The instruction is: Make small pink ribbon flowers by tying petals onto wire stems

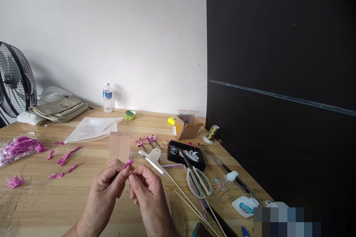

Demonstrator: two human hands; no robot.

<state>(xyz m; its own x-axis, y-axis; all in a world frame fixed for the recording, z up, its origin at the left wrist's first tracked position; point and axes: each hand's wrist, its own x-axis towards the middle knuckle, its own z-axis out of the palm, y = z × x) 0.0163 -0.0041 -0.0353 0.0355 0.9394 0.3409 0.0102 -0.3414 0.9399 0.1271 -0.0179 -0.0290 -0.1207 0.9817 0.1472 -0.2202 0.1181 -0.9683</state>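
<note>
A small magenta thread tuft (pixel 129 163) sticks up between the thumb and fingertips of my left hand (pixel 107 187), which is closed on it. My right hand (pixel 150 192) is pinched just beside it, thumb against fingers; whatever lies in that pinch is too fine to make out. Behind my hands stands or lies a pale wooden block (pixel 120 146). A metal bulldog clip (pixel 152 159) rests right of the block, close to my right hand. Pink flowers on stems (pixel 150 140) lie beyond the clip.
Left on the table are tied magenta thread bundles (pixel 63 160) and a plastic bag of thread (pixel 20 148). To the right are scissors (pixel 198 181), a black tray (pixel 186 154), wooden sticks (pixel 191 207) and a glue bottle (pixel 244 206). A water bottle (pixel 107 98) stands by the wall.
</note>
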